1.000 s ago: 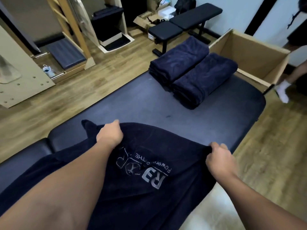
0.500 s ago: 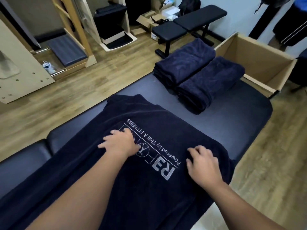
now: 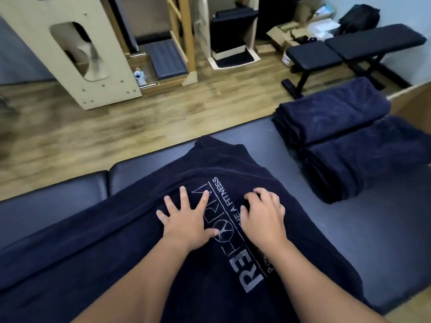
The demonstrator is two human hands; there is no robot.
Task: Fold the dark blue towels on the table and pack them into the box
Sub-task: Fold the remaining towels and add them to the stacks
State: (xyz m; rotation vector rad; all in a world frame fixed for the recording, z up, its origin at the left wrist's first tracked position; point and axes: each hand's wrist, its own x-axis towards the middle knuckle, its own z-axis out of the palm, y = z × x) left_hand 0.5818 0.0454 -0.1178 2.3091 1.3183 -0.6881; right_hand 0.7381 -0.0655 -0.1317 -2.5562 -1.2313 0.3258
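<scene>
A dark blue towel (image 3: pixel 144 241) with grey lettering lies spread across the padded table (image 3: pixel 349 241). My left hand (image 3: pixel 186 220) presses flat on it, fingers spread, just left of the lettering. My right hand (image 3: pixel 263 217) rests on the towel beside it, its fingers bent with the tips on the cloth. Two stacks of folded dark blue towels (image 3: pixel 331 110) (image 3: pixel 363 155) sit at the table's far right. Only a corner of the cardboard box (image 3: pixel 412 99) shows behind them at the right edge.
A black workout bench (image 3: pixel 349 47) stands on the wood floor behind the table. Wooden exercise equipment (image 3: pixel 77 47) and small cartons (image 3: pixel 289 36) line the back wall. The table's left cushion (image 3: pixel 46 201) is partly covered by the towel.
The towel, earlier gripped at its edge by both hands, now lies spread over the table. Both hands have let go and moved together near the lettering. My view has swung left.
</scene>
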